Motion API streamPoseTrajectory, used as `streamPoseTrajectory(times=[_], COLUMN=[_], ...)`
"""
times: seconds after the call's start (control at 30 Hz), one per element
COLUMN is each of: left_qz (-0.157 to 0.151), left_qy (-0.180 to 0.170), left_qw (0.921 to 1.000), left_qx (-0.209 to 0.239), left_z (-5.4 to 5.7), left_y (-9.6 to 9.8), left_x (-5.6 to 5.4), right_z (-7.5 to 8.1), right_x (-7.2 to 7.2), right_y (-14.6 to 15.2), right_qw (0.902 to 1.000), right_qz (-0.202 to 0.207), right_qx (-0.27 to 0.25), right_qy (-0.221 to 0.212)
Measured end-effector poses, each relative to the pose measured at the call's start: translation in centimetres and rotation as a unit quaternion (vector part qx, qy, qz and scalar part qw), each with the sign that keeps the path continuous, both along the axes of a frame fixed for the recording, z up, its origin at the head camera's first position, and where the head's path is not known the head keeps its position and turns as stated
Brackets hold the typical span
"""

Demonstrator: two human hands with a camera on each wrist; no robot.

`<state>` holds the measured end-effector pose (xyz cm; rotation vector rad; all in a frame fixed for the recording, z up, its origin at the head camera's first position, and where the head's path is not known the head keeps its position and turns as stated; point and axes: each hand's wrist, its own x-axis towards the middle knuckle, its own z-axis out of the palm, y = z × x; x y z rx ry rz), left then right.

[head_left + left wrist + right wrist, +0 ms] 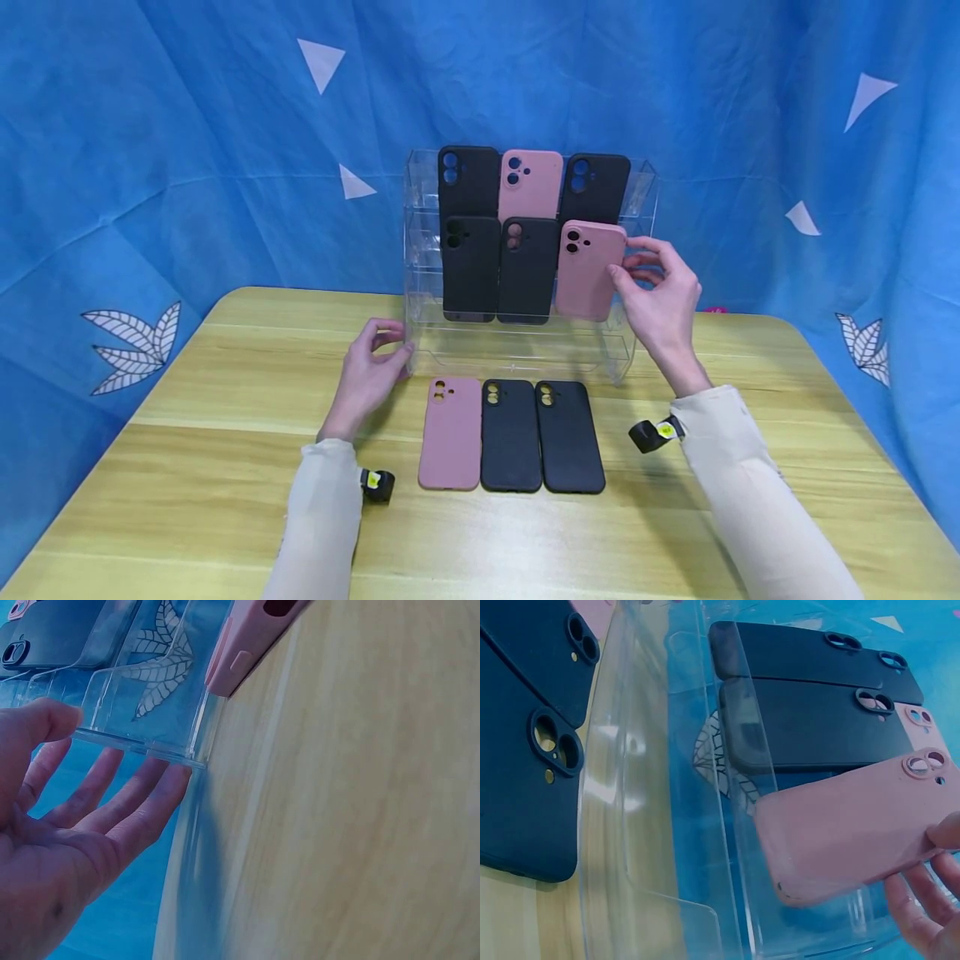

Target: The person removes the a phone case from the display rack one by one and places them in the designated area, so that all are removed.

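Observation:
My right hand (pixel 662 292) pinches the right edge of a pink phone case (pixel 588 275), thumb on its face and fingers at its side. That case leans in the front row of a clear stepped display rack (pixel 517 343), its lower end behind the front lip in the head view. Beside it in the same row stand two black cases (pixel 471 271). With fingers loosely bent, my left hand (pixel 372 364) touches the rack's left side near the bottom; in the left wrist view its fingertips (pixel 174 778) meet the clear edge.
Behind the front row stand two black cases (pixel 468 182) and a pink case (pixel 530 179) between them. On the wooden table (pixel 225 467) before the rack lie another pink case (pixel 452 433) and two black cases (pixel 512 437). A blue curtain (pixel 225 108) hangs behind.

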<state>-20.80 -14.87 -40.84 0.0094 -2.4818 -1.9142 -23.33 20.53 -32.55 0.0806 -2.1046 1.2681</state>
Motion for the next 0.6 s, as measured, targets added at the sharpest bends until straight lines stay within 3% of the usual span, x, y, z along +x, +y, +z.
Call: streamPoseTrajectory(times=[0.6], left_qz=[0.003], left_qy=[-0.001], left_qw=[1.0000], left_qx=[0.005], left_z=[-0.1], left_y=[-0.1], left_x=[-0.1], right_z=[1.9], right_x=[1.3], right_y=[0.1], right_qw=[0.9974], right_qz=[0.043], right_qx=[-0.018], right_qy=[0.055])
